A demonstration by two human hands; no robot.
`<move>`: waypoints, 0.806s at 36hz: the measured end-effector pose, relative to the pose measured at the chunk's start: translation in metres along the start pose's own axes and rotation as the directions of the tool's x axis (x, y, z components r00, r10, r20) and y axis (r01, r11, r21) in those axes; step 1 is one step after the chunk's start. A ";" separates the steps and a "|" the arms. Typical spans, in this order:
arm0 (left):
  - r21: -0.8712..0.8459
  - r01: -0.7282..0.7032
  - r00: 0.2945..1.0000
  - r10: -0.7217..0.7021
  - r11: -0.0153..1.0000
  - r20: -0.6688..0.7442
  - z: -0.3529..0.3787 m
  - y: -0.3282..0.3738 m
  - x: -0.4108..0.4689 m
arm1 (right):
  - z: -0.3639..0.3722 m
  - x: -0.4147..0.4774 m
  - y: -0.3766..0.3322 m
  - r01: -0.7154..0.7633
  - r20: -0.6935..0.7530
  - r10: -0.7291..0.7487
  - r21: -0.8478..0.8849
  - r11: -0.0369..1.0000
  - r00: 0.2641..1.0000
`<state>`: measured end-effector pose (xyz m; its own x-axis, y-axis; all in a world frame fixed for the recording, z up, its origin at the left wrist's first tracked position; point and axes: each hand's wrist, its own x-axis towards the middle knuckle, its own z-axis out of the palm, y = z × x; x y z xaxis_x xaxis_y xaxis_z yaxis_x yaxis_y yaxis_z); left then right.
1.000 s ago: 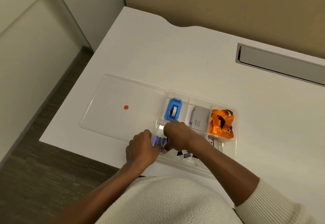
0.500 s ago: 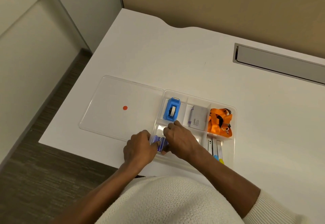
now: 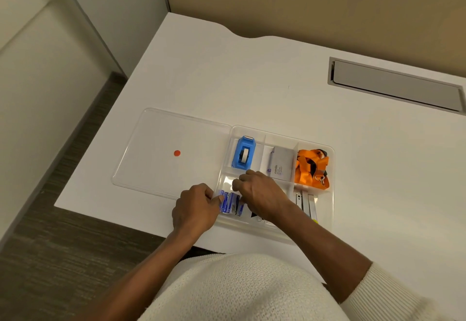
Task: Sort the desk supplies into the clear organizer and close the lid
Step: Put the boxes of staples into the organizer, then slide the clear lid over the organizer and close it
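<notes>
The clear organizer [image 3: 333, 184] lies near the desk's front edge, its clear lid [image 3: 151, 144] folded open flat to the left, marked with a red dot. Inside sit a blue tape dispenser [image 3: 244, 153], a grey card box [image 3: 281, 164], an orange lanyard [image 3: 311, 168] and thin strips [image 3: 306, 203]. Small blue boxes [image 3: 230, 203] stand in the front-left compartment. My left hand [image 3: 195, 209] pinches them at the organizer's left wall. My right hand [image 3: 262, 194] hovers curled over the same compartment, covering black clips; what it holds is hidden.
The white desk [image 3: 277, 88] has a grey recessed cable tray [image 3: 396, 84] at the back right. The desk's left edge drops to dark carpet [image 3: 63, 232]. A beige partition stands behind the desk.
The blue boxes now stand more exposed between my hands. My right hand has shifted slightly back and right; my left hand stays at the organizer's left wall.
</notes>
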<state>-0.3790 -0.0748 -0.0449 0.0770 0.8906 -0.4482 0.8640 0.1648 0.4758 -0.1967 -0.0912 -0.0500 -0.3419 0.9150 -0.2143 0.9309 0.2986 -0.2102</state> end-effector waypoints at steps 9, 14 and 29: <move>-0.033 -0.017 1.000 0.018 0.999 0.020 -0.003 -0.004 -0.001 | 0.010 0.004 0.001 -0.022 -0.098 0.029 0.072 0.997 0.995; -0.088 0.008 1.000 -0.007 0.996 0.012 -0.013 -0.011 0.001 | 0.002 0.000 0.006 -0.048 -0.224 0.089 0.181 0.982 0.970; 0.034 0.106 0.935 -0.088 0.994 -0.343 -0.093 -0.054 0.071 | -0.026 0.052 -0.072 -0.020 -0.272 0.114 0.328 0.944 0.955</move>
<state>-0.4665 0.0194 -0.0323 -0.1746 0.9638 -0.2013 0.8837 0.2436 0.3996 -0.2784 -0.0580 -0.0213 -0.1852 0.9822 0.0306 0.8439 0.1749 -0.5072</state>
